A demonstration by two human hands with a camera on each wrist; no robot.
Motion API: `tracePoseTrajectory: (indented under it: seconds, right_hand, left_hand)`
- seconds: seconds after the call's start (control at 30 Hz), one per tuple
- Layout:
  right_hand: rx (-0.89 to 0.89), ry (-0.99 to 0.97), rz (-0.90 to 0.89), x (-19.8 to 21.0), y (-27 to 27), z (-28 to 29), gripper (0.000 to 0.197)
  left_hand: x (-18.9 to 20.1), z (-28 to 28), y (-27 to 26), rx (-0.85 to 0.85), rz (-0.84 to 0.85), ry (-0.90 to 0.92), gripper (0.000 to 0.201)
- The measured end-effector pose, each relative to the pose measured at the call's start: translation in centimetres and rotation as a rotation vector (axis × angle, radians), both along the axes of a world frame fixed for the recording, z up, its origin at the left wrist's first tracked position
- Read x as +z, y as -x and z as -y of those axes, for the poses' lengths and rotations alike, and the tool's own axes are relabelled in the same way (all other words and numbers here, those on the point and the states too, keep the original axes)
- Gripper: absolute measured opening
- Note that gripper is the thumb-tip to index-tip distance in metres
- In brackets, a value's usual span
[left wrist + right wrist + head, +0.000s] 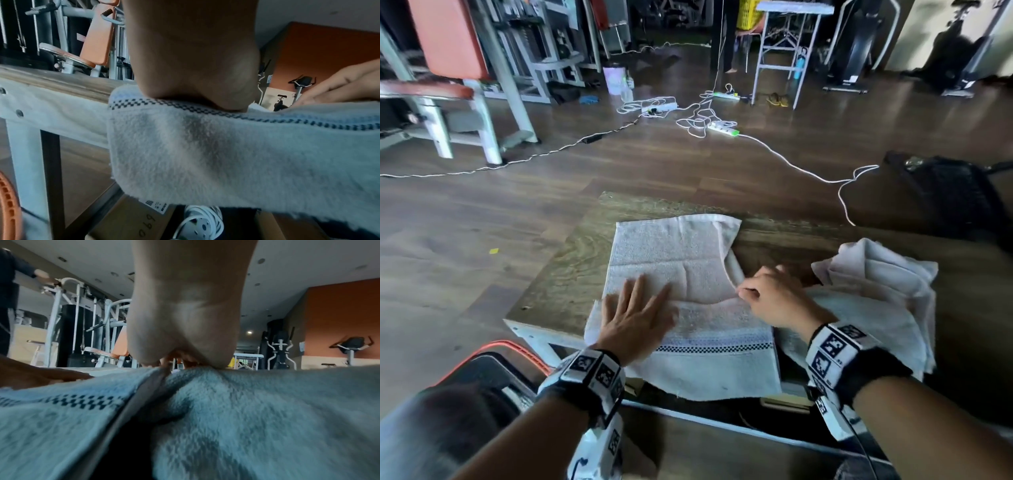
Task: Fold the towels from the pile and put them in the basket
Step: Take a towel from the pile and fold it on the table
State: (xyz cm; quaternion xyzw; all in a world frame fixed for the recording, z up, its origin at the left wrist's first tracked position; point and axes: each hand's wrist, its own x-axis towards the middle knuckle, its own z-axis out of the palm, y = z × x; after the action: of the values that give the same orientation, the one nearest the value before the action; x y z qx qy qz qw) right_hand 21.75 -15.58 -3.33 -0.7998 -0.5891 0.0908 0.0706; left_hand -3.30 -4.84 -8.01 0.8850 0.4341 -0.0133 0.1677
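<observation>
- Folding is only beginning: white terry towel with a dark checked border stripe (pixel 688 274) is lying spread on the low wooden table (pixel 558 274), near end hanging over the edge.
- Left hand (pixel 635 318) is pressing it flat, fingers straight; right hand (pixel 774 298) is pinching its right edge.
- Rumpled pile of white towels (pixel 876 291) is waiting just beside, unfolded.
- Orange-rimmed basket (pixel 517 349) is sitting lower left; whether it is holding any towels cannot be told.
</observation>
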Motion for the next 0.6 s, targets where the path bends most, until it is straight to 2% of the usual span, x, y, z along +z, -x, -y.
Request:
tracePoseTrajectory:
  seconds: [0.17, 0.27, 0.33, 0.4, 0.5, 0.6]
  right_hand:
    - [-0.226, -0.032, 0.209, 1.3, -0.7, -1.2, 0.024]
    - [-0.185, -0.116, 0.126, 0.9, -0.6, -2.6, 0.019]
    - [-0.143, -0.062, 0.073, 0.4, 0.0, -3.9, 0.026]
    - [-0.165, 0.026, 0.071, 0.2, 0.3, -4.9, 0.021]
    - [-0.347, 0.056, 0.007, 1.1, -0.9, -5.4, 0.008]
    - [-0.520, -0.011, 0.041, 1.4, -2.9, -5.6, 0.019]
  left_hand:
    - [0.4, -0.2, -0.3, 0.011, -0.072, 0.081, 0.061]
    - [0.6, -0.3, -0.3, 0.002, -0.080, 0.111, 0.063]
    - [0.7, -0.5, -0.3, -0.005, -0.088, 0.139, 0.064]
    - [0.9, -0.7, -0.4, -0.002, -0.105, 0.166, 0.065]
    - [1.0, -0.9, -0.5, -0.001, -0.122, 0.197, 0.065]
    - [1.2, -0.8, -0.5, 0.008, -0.131, 0.205, 0.065]
